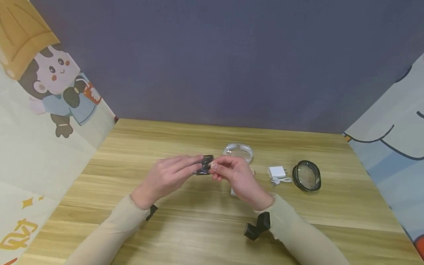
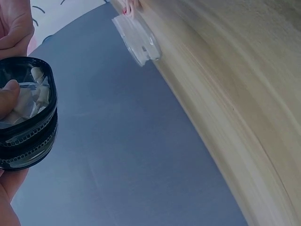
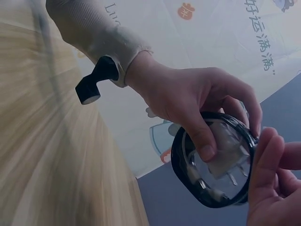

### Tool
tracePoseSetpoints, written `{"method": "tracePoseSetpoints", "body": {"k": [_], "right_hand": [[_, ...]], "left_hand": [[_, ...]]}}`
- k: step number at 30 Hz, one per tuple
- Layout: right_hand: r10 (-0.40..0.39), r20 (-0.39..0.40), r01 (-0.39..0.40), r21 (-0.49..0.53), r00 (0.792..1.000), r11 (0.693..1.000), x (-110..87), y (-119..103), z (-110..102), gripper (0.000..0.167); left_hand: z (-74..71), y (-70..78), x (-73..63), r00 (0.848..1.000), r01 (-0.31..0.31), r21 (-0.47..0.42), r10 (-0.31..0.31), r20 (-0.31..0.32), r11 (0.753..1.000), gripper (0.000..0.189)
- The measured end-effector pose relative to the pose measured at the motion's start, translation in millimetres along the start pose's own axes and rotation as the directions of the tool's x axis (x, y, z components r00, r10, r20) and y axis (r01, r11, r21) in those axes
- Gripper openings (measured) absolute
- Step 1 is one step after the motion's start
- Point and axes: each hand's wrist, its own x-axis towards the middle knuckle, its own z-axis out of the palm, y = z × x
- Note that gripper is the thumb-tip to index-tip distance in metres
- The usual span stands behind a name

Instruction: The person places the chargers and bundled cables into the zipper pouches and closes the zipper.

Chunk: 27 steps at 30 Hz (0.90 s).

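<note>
Raised over the table, my left hand [image 1: 169, 175] holds a small clear zip pouch with black edging [image 1: 207, 162], its thumb lying across the clear face. Through that face a white charger plug [image 3: 228, 155] with metal prongs and a white cable [image 3: 193, 174] show in the right wrist view. My right hand [image 1: 236, 176] is at the pouch's right edge, thumb and forefinger pinching there; the small part between the fingertips is hidden. In the left wrist view the zip teeth run round the side of the pouch [image 2: 30, 134].
Right of my hands lie another white charger plug [image 1: 276, 172] and a bundled white cable [image 1: 281, 180]. Farther right stands a second black-edged clear pouch [image 1: 307, 176]. A clear, pale-edged pouch [image 1: 239, 148] sits behind my right hand, which partly covers a white item [image 1: 233, 192].
</note>
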Motion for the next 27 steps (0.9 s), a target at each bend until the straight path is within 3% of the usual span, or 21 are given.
{"method": "tracePoseSetpoints", "body": {"k": [6,13,21,27], "right_hand": [[0.014,0.071,-0.008,-0.084,0.997,0.996,1.8,0,-6,0.02],[0.049,0.107,-0.041,-0.069,0.993,0.997,1.0,3,-16,0.026],[0.064,0.108,-0.057,-0.063,0.992,0.996,-3.1,7,-31,0.02],[0.057,0.089,-0.054,-0.04,0.994,0.998,-6.6,8,-36,0.02]], "left_hand": [[-3.5,-2.8,-2.9,1.0,-0.016,0.017,0.016,-0.006,1.0,0.023],[-7.3,-10.3,-11.6,1.0,0.016,0.008,-0.016,-0.001,1.0,0.026],[-9.1,-19.7,-24.2,0.988,0.144,-0.032,-0.142,0.059,0.989,0.026],[-9.1,-26.6,-31.3,0.955,0.296,-0.148,-0.29,0.06,0.944,0.047]]}}
